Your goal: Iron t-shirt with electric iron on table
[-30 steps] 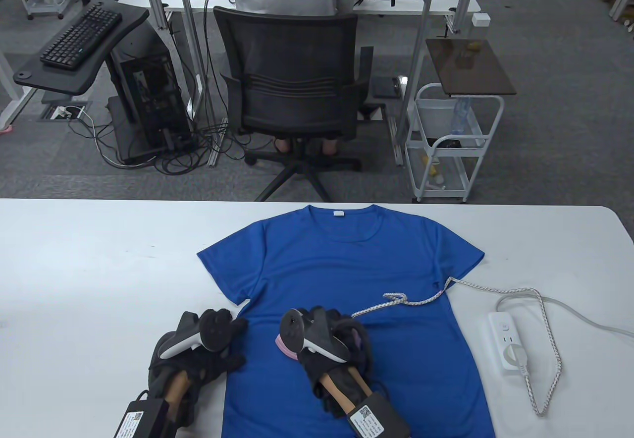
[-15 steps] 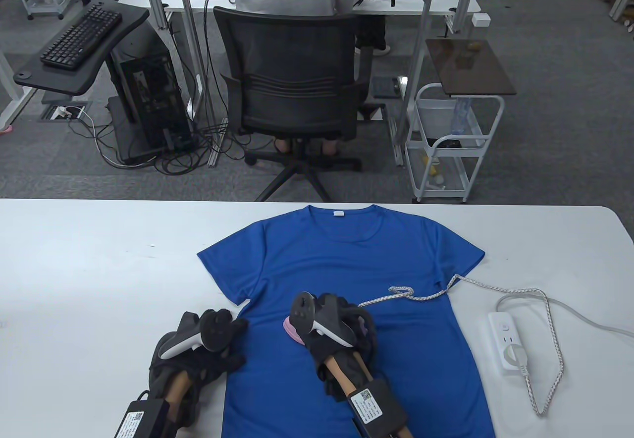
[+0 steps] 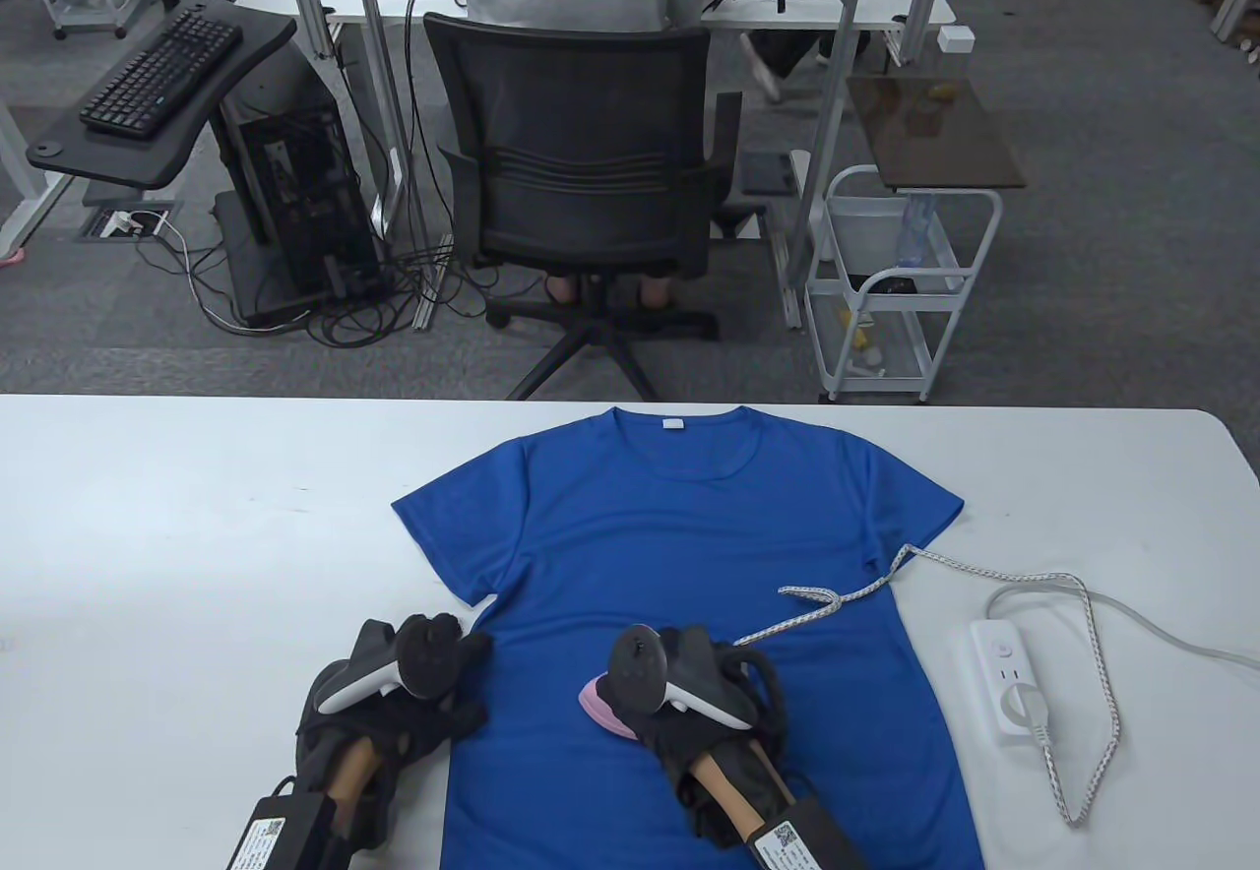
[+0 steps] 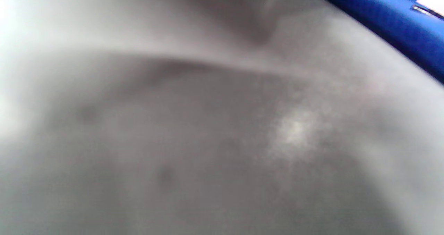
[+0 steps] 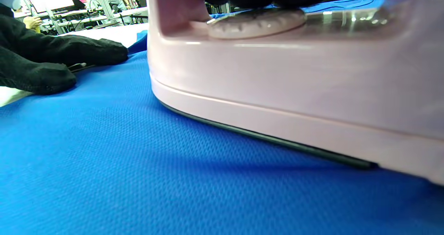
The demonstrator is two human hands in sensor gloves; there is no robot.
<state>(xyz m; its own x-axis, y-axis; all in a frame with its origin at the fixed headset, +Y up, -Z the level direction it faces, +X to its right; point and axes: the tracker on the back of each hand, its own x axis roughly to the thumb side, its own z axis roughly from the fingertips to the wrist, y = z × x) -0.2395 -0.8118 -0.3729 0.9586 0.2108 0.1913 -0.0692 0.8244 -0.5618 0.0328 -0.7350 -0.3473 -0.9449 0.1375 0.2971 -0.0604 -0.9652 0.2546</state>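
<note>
A blue t-shirt (image 3: 689, 535) lies flat on the white table (image 3: 177, 516), collar at the far side. My right hand (image 3: 724, 703) grips the handle of a pink electric iron (image 3: 602, 705) that rests on the lower middle of the shirt; the iron fills the right wrist view (image 5: 295, 82), its soleplate on the blue cloth (image 5: 104, 158). My left hand (image 3: 413, 703) rests at the shirt's left edge, fingers on the cloth. The left wrist view is a blurred grey with a strip of blue shirt (image 4: 388, 16).
The iron's braided cord (image 3: 837, 599) runs across the shirt to a white power strip (image 3: 1009, 678) at the right of the table. An office chair (image 3: 581, 171) and a white cart (image 3: 896, 289) stand beyond the far edge.
My right hand has slid the iron to the right and a little nearer across the shirt. The cord has shifted with it. My left hand has not moved.
</note>
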